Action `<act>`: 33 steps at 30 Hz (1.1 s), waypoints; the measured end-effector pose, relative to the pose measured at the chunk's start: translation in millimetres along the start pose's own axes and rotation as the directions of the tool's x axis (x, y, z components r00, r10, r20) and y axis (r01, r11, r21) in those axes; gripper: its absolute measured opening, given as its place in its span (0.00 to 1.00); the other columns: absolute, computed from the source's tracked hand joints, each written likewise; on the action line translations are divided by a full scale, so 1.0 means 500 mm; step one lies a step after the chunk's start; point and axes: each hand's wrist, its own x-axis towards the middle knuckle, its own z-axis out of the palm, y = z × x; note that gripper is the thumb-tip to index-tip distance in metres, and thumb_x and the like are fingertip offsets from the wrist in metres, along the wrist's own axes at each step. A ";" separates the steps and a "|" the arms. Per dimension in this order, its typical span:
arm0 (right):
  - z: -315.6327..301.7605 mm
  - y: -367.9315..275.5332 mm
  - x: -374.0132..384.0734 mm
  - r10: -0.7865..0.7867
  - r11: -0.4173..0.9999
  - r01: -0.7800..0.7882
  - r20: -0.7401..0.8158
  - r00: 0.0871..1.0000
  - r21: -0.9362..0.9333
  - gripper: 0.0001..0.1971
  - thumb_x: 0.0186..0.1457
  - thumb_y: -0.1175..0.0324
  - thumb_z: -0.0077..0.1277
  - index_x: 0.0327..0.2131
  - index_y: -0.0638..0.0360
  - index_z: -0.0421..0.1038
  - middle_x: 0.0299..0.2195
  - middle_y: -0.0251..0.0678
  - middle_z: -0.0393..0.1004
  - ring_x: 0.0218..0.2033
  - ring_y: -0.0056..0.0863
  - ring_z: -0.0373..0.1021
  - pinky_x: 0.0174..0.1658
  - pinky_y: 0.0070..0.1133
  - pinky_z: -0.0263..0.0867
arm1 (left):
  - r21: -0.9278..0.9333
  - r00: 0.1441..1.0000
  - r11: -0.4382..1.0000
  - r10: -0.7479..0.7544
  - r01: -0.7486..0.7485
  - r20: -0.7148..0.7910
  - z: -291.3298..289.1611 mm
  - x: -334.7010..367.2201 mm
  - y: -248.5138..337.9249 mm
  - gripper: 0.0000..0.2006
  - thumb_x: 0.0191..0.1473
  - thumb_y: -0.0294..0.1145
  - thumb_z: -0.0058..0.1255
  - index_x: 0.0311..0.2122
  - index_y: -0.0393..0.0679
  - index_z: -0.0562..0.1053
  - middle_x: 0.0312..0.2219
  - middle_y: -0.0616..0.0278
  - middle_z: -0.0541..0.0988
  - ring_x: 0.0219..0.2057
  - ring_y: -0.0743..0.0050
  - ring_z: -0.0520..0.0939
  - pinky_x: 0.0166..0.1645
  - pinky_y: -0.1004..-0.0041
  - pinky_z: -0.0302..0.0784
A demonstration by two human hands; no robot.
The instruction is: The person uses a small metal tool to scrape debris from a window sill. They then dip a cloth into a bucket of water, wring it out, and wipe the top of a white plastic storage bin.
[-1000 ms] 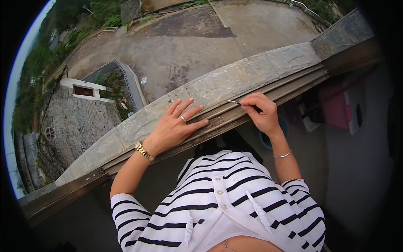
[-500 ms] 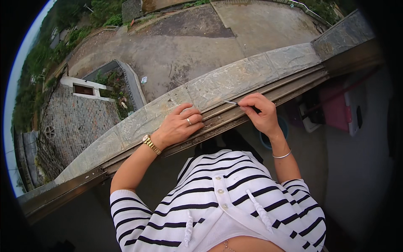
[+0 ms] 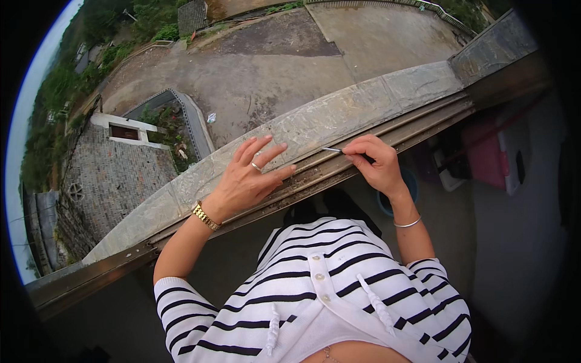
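My right hand [image 3: 376, 158] pinches a thin tool with a dark handle and a slim metal shaft [image 3: 330, 149], perhaps a small screwdriver. Its tip points left, over the sliding-window track [image 3: 315, 172], a brown metal frame with several grooves and dirt in them. My left hand [image 3: 245, 181] is over the track and the stone sill's inner edge, its fingers spread and holding nothing. It wears a ring and a gold watch [image 3: 206, 216]; a silver bangle [image 3: 407, 222] is on my right wrist.
A grey stone sill [image 3: 339, 112] runs outside the track, and beyond it lies a concrete yard [image 3: 254, 78] far below. A brick-paved surface [image 3: 121, 193] is at left. Inside, at right, are a blue basin [image 3: 407, 192] and a pink container [image 3: 487, 157].
My left hand has lifted and shifted slightly left, its fingers going from curled on the track to spread apart. My right hand and the thin tool are nearly still.
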 end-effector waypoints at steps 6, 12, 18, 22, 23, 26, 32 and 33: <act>0.002 -0.005 0.003 -0.025 1.000 0.025 0.026 0.999 -0.007 0.07 0.46 0.81 0.57 0.31 0.62 0.76 0.30 0.37 0.76 0.31 0.29 0.73 0.33 0.19 0.69 | 0.248 0.980 0.949 0.174 -0.194 0.097 0.028 -0.007 0.027 0.15 0.48 0.33 0.48 0.43 0.54 0.75 0.47 0.63 0.70 0.55 0.65 0.67 0.60 0.58 0.62; 0.002 -0.006 0.004 -0.036 0.999 0.035 0.036 0.999 0.015 0.07 0.46 0.82 0.56 0.31 0.62 0.76 0.30 0.37 0.76 0.30 0.29 0.73 0.33 0.19 0.69 | 0.170 0.955 0.949 0.236 -0.266 0.182 0.035 0.007 0.030 0.08 0.44 0.31 0.51 0.33 0.47 0.74 0.30 0.68 0.71 0.39 0.72 0.73 0.50 0.67 0.68; 0.001 -0.004 0.002 -0.028 0.999 0.027 0.047 0.998 0.027 0.07 0.46 0.82 0.56 0.32 0.62 0.76 0.31 0.37 0.76 0.30 0.28 0.73 0.33 0.19 0.69 | -0.065 0.990 0.996 -0.075 0.067 -0.123 0.035 -0.009 -0.018 0.10 0.45 0.28 0.55 0.36 0.47 0.74 0.34 0.66 0.74 0.39 0.71 0.74 0.45 0.70 0.68; -0.001 0.000 0.001 -0.026 1.000 0.026 0.050 0.998 0.009 0.08 0.46 0.82 0.56 0.32 0.62 0.76 0.31 0.37 0.76 0.30 0.28 0.73 0.33 0.19 0.69 | -0.029 0.865 0.910 -0.403 0.414 -0.300 -0.038 0.028 -0.050 0.19 0.46 0.28 0.59 0.46 0.54 0.76 0.48 0.58 0.70 0.52 0.57 0.68 0.54 0.59 0.66; -0.002 -0.001 0.001 -0.019 1.000 0.019 0.053 0.998 0.005 0.08 0.46 0.82 0.56 0.32 0.62 0.76 0.31 0.37 0.76 0.30 0.28 0.73 0.33 0.19 0.68 | -0.030 0.935 0.956 -0.291 0.291 -0.204 -0.035 0.027 -0.043 0.19 0.46 0.28 0.59 0.46 0.56 0.76 0.49 0.59 0.70 0.53 0.57 0.67 0.56 0.58 0.64; -0.001 0.002 0.003 -0.026 0.999 0.025 0.045 0.999 0.021 0.08 0.46 0.82 0.56 0.32 0.62 0.76 0.31 0.37 0.76 0.30 0.28 0.73 0.33 0.19 0.68 | -0.035 0.999 0.999 0.019 -0.017 0.048 -0.008 0.014 -0.008 0.19 0.44 0.30 0.58 0.45 0.60 0.77 0.50 0.62 0.70 0.56 0.57 0.65 0.60 0.54 0.59; -0.001 0.000 0.005 -0.029 0.999 0.028 0.058 0.998 0.018 0.07 0.47 0.82 0.56 0.32 0.62 0.76 0.31 0.37 0.76 0.30 0.27 0.73 0.33 0.19 0.68 | -0.257 0.992 0.965 0.075 -0.047 0.099 0.029 0.027 -0.004 0.14 0.40 0.30 0.60 0.37 0.57 0.80 0.44 0.66 0.72 0.53 0.57 0.67 0.60 0.55 0.58; 0.000 -0.001 0.006 -0.026 1.000 0.025 0.060 0.998 0.017 0.07 0.47 0.82 0.56 0.32 0.62 0.76 0.31 0.37 0.76 0.30 0.27 0.73 0.32 0.19 0.68 | -0.307 0.993 0.951 0.075 -0.042 0.095 0.035 0.031 -0.008 0.13 0.40 0.31 0.60 0.35 0.56 0.80 0.42 0.66 0.73 0.51 0.58 0.68 0.59 0.55 0.59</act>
